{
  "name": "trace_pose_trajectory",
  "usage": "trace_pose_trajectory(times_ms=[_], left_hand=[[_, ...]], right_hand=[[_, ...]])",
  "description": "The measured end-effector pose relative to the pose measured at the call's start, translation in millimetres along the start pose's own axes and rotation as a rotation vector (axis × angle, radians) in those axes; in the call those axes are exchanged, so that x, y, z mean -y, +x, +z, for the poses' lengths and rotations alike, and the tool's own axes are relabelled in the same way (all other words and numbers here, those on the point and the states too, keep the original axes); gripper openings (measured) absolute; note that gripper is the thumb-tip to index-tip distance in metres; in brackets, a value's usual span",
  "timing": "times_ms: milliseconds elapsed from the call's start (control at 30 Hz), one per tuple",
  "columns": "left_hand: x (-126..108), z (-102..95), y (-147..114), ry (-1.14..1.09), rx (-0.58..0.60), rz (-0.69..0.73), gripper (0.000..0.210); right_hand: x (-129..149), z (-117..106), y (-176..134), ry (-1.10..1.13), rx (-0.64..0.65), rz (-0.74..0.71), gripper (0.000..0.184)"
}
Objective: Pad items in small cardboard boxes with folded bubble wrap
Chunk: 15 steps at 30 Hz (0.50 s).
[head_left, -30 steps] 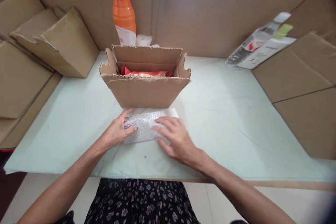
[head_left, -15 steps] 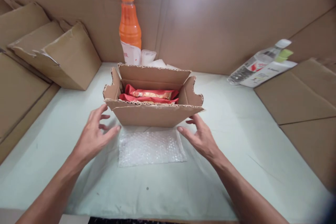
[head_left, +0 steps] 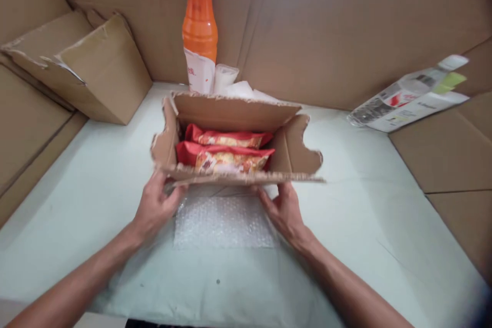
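Note:
An open-topped cardboard box (head_left: 298, 146) with raised, rough-cut flaps is in the middle of the head view. Inside it lie two red snack packets (head_left: 230, 156), one behind the other. My left hand (head_left: 158, 202) grips the box's near left corner, fingertips tucked behind the front flap. At the near right corner, my right hand (head_left: 284, 210) holds the box with thumb in front and fingers along the side, partly covered by the flap. Below the front flap, between my hands, a sheet of bubble wrap (head_left: 225, 223) rests flat on the pale green cloth (head_left: 172, 282).
Behind the box stands an orange drink bottle (head_left: 200, 25) beside some white wrapping (head_left: 226, 79). Cardboard boxes (head_left: 103, 72) are stacked at left. On the right, a clear bottle (head_left: 403, 95) and a white pack lean near another cardboard box (head_left: 453, 154). A cardboard wall runs along the back.
My hands have closed in from beside the box onto its near corners. The box now sits nearer and tipped toward me, showing more of the red packets. The camera view has shifted slightly.

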<state>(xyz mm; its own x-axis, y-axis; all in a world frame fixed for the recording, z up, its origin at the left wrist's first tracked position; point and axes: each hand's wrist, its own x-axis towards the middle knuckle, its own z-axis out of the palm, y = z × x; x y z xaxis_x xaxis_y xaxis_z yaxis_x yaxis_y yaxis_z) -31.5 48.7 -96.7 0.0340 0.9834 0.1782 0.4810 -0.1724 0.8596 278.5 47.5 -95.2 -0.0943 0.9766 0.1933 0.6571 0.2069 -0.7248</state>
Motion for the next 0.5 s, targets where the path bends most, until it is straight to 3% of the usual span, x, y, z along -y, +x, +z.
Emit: trace_pose_trajectory(times_ms=[100, 200, 267, 333, 400, 500], left_hand=[[-11, -1.2, 44, 0.020, -0.035, -0.021, 0.047], [-23, -6.7, 52, 0.159, -0.130, -0.036, 0.064], [-30, -10.7, 29, 0.269, -0.188, 0.071, 0.064], [-35, -10.6, -7, 0.364, -0.099, 0.274, 0.052], [-35, -4.6, -40, 0.440, 0.096, 0.431, 0.034], [-27, 8.0, -63, 0.504, 0.264, 0.460, 0.023]], right_hand=[[-2, -3, 46, 0.009, -0.082, 0.017, 0.050], [-3, -13, 51, -0.053, -0.136, -0.016, 0.061], [2, -18, 27, -0.167, -0.182, -0.076, 0.062], [14, -13, -6, -0.267, -0.148, -0.215, 0.053], [27, -2, -35, -0.318, 0.037, -0.393, 0.043], [33, 8, -59, -0.337, 0.332, -0.502, 0.034]])
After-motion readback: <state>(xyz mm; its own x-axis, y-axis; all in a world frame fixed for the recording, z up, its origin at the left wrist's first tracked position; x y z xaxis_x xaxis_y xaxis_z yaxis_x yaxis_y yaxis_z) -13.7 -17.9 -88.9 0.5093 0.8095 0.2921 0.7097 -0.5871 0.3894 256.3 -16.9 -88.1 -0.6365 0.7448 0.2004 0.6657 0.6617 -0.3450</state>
